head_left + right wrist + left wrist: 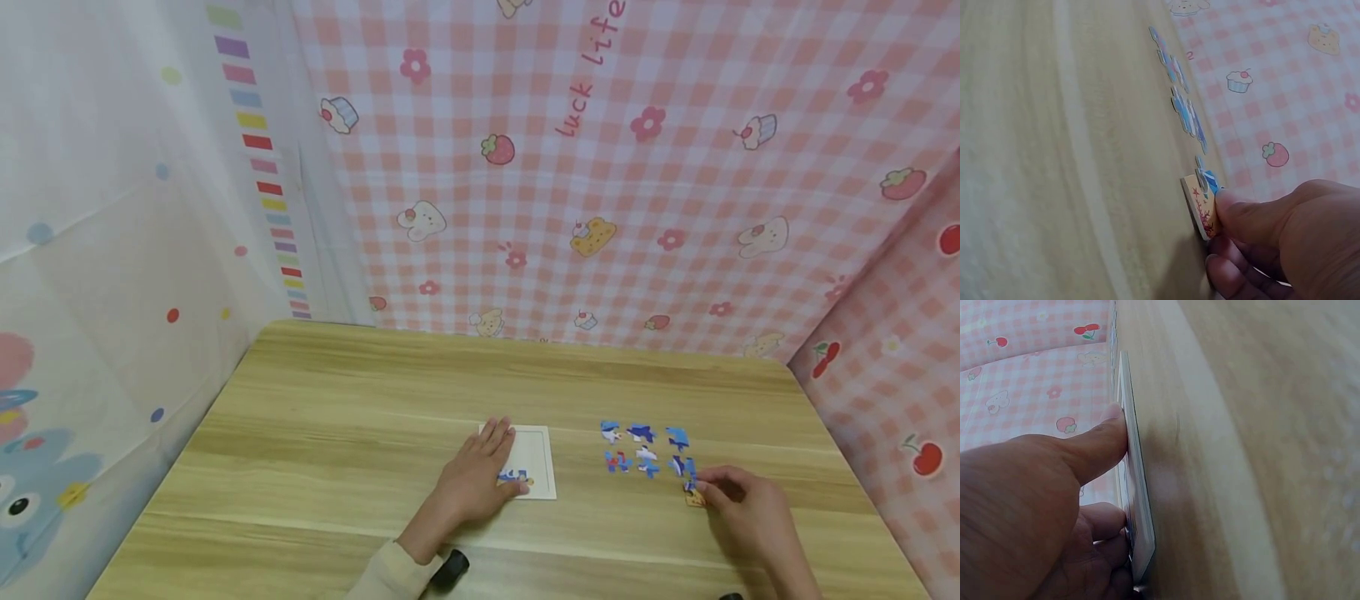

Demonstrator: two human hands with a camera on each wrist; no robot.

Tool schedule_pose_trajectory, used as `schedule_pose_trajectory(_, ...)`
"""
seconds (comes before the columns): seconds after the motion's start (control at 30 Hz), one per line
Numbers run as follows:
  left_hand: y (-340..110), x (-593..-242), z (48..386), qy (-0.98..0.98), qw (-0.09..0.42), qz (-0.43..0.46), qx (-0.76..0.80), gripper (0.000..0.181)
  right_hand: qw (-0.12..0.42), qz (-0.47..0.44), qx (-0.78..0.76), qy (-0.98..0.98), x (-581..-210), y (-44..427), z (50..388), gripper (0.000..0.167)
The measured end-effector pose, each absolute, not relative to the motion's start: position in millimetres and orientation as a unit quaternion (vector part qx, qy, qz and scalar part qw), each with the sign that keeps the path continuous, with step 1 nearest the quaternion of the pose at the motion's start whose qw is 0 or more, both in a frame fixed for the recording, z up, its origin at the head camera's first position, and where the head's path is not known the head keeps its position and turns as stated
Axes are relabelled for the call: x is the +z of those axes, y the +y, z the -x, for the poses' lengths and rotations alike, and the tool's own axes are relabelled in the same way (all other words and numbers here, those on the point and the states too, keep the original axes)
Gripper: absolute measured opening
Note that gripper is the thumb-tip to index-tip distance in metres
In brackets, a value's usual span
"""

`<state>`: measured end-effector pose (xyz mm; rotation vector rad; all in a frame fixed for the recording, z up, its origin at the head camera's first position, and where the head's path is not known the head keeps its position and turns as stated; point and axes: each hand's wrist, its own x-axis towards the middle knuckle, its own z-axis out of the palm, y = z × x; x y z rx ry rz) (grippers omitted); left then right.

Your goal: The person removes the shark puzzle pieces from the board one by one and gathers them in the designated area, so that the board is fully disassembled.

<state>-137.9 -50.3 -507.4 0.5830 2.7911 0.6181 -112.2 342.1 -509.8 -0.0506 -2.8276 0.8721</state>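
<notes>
A white puzzle board [536,450] lies on the table, with a few blue, white and yellow pieces [513,476] fitted along its lower part. My left hand [471,479] rests over the board's left side, fingers extended and thumb on its lower edge; the palm hides part of it. In the left wrist view, the board [1137,481] appears edge-on under the thumb. Farther right, my right hand [757,512] pinches a puzzle piece [1199,206] between thumb and fingers. That piece is sandy yellow with red coral and a blue patch.
Several loose blue puzzle pieces [642,433] lie in two rows right of the board, close to the right hand. A black strap piece [451,570] is at the left wrist. Pink checked cloth [540,275] hangs behind the wooden table [315,433].
</notes>
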Motion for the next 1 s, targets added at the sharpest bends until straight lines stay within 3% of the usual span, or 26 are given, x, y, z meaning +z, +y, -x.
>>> schedule_pose_trajectory(0.83,-51.0,-507.5,137.6,0.949,0.101,-0.206,0.215,0.083,0.104,0.001,0.294,-0.950,-514.9,335.2,110.0,0.006)
schedule_pose_trajectory(1.0,-51.7,-509.4,138.4,0.948,0.100,-0.205,0.220,0.084,0.137,-0.011,0.293,-0.946,-510.6,333.1,108.8,0.005)
